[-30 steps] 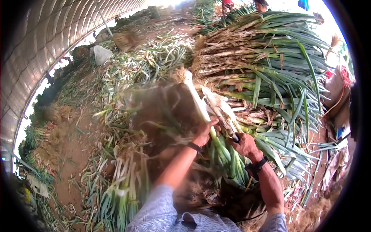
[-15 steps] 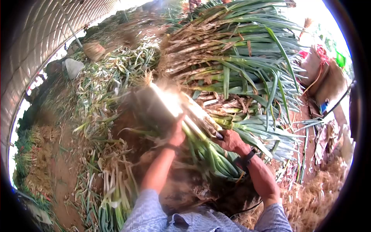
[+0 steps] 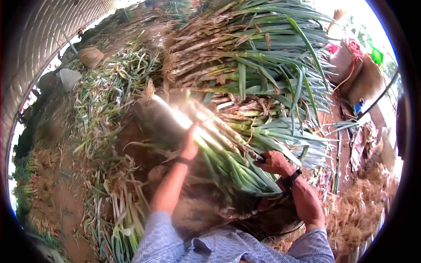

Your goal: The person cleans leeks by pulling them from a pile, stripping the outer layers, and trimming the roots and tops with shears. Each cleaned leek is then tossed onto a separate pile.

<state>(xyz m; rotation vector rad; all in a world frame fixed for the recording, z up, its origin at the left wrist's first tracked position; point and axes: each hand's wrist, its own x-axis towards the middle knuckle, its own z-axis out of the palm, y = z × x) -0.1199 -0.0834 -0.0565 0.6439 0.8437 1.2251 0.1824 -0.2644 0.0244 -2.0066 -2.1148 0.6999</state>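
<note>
My left hand (image 3: pixel 189 147) is closed around the pale shafts of several long green onions (image 3: pixel 237 173). Their rooted white ends point up and left, partly lost in glare and blur, and the green leaves trail down to the right. Beside the leaves, my right hand (image 3: pixel 278 163) grips a dark nozzle-like tool (image 3: pixel 259 158), mostly hidden by the fingers. The tool's tip points left, toward the held stalks. A pale dusty haze surrounds the white ends. A dark band circles each wrist.
A large heap of untrimmed green onions (image 3: pixel 263 52) lies ahead and to the right. Loose peelings (image 3: pixel 105 92) cover the ground at left. Whiter stalks (image 3: pixel 127 206) lie near my left elbow. Cut roots (image 3: pixel 351 210) pile up at lower right; sacks (image 3: pixel 368 81) stand behind.
My right hand with the tool has moved right, away from my left hand. The left hand keeps its hold on the stalks. The whole view has shifted slightly.
</note>
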